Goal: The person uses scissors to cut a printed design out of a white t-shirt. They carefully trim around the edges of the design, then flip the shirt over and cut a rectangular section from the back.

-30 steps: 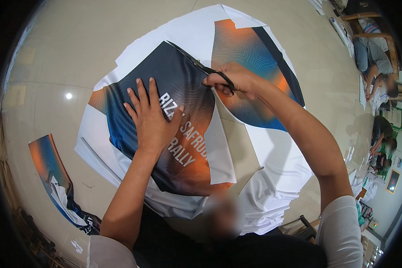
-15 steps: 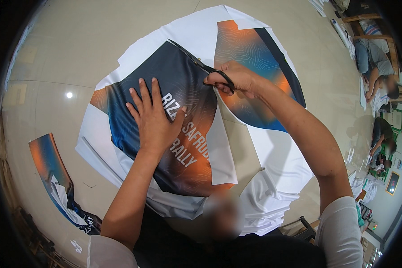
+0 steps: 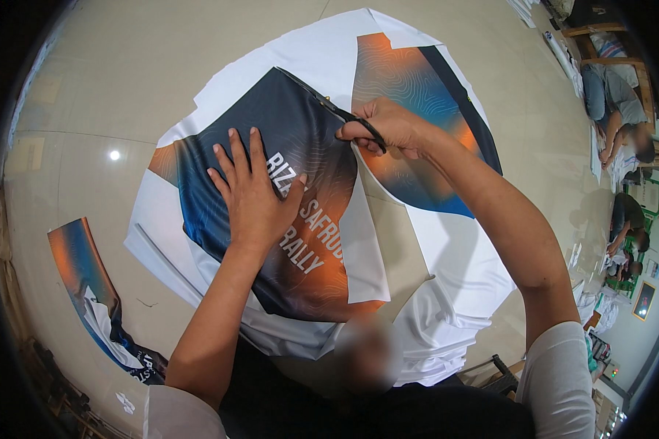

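My right hand is closed around black scissors, whose long blades lie along the upper right edge of a dark navy fabric panel with orange, blue and white lettering. My left hand rests on that panel with fingers spread. The panel lies on a large piece of white fabric, which is rumpled toward my body. A second printed panel in orange and blue, with a black border, lies to the upper right of the scissors.
A narrow printed fabric piece lies at the left on the beige tiled floor. At the far right, a person bends over white material near wooden frames. Another person is farther along that side, among piles of cloth.
The fabric and both hands appear shifted very slightly to the right. The scissor blades still lie along the dark panel's edge, with little visible difference.
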The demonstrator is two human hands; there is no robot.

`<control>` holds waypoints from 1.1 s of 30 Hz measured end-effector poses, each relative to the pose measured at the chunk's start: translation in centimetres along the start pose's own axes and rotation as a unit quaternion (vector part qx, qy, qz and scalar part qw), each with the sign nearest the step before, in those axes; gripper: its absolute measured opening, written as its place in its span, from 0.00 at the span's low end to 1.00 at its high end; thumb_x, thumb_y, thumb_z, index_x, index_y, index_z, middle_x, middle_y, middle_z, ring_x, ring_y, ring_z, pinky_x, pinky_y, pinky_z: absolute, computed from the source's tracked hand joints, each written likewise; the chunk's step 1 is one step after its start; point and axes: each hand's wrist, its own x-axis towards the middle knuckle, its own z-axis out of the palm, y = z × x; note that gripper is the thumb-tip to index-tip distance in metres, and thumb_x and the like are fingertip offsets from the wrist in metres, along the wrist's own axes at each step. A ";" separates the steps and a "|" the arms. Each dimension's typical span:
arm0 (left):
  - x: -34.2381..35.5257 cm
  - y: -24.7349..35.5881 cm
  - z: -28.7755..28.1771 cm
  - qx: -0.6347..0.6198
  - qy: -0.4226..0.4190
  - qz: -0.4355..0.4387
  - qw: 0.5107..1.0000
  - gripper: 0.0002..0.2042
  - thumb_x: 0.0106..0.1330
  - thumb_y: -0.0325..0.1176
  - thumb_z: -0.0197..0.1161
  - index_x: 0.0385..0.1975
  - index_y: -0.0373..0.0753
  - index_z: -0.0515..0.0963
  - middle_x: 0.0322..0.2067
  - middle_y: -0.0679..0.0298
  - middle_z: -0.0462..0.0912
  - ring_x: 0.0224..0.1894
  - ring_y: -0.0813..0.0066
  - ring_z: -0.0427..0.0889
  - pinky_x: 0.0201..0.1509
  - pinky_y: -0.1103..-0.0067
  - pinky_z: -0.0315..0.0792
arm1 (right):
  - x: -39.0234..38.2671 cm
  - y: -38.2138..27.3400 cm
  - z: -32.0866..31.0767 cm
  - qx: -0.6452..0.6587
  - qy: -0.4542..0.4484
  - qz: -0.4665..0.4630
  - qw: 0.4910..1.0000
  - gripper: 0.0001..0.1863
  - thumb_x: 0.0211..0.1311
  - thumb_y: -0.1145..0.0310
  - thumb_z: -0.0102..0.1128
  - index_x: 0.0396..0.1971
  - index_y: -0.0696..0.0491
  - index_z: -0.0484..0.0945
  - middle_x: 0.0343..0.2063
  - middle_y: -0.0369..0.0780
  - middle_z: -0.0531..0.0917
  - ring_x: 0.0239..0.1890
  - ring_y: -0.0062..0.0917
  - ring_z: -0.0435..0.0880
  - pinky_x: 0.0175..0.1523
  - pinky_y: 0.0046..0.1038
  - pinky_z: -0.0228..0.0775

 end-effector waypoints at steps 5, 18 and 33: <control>0.0 0.1 0.0 0.001 0.001 0.001 1.000 0.53 0.67 0.51 0.75 0.86 0.41 0.50 0.85 0.40 0.42 0.87 0.32 0.33 0.85 0.38 0.30 | 0.1 -1.0 0.2 0.009 0.004 0.015 1.000 0.16 0.57 0.62 0.77 0.19 0.50 0.79 0.16 0.31 0.78 0.16 0.13 0.72 0.22 0.20 0.57; 0.0 0.1 -0.1 -0.001 0.005 0.003 1.000 0.52 0.67 0.51 0.75 0.86 0.41 0.51 0.85 0.40 0.43 0.87 0.31 0.33 0.84 0.38 0.30 | 0.9 -2.0 0.3 0.007 -0.016 0.011 1.000 0.18 0.62 0.60 0.76 0.18 0.50 0.78 0.14 0.30 0.77 0.15 0.12 0.73 0.21 0.19 0.60; 0.0 0.0 0.0 -0.001 0.010 0.007 1.000 0.52 0.66 0.51 0.75 0.85 0.40 0.52 0.85 0.40 0.43 0.86 0.30 0.34 0.84 0.36 0.32 | 1.2 -2.0 0.4 0.010 -0.004 0.022 1.000 0.13 0.60 0.67 0.75 0.20 0.53 0.80 0.15 0.31 0.77 0.14 0.12 0.72 0.19 0.18 0.60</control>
